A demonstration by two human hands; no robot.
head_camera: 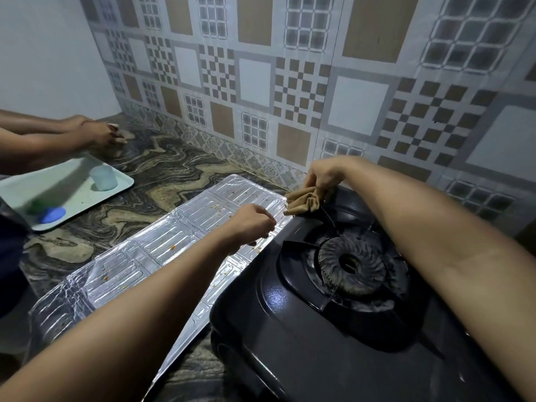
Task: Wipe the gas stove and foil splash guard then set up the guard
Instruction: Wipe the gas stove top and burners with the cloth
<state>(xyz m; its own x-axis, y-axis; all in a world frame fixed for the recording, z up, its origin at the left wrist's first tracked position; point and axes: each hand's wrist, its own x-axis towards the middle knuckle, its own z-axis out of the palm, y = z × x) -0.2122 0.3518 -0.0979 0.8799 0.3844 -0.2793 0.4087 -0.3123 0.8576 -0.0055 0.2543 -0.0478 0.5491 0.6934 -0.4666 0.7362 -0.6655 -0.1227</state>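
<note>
Head view: brown cloth (304, 201) is pinched by right hand (323, 177); left hand (251, 224), fingers curled, contents indiscernible; foil guard (162, 250) crumbs risk being smeared.

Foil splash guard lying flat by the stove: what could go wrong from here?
1. The foil splash guard looks thin; the left hand pressing near its edge could crease it.
2. Wiping with the brown cloth in the right hand may push the orange crumbs onto the black stove or counter.
</note>
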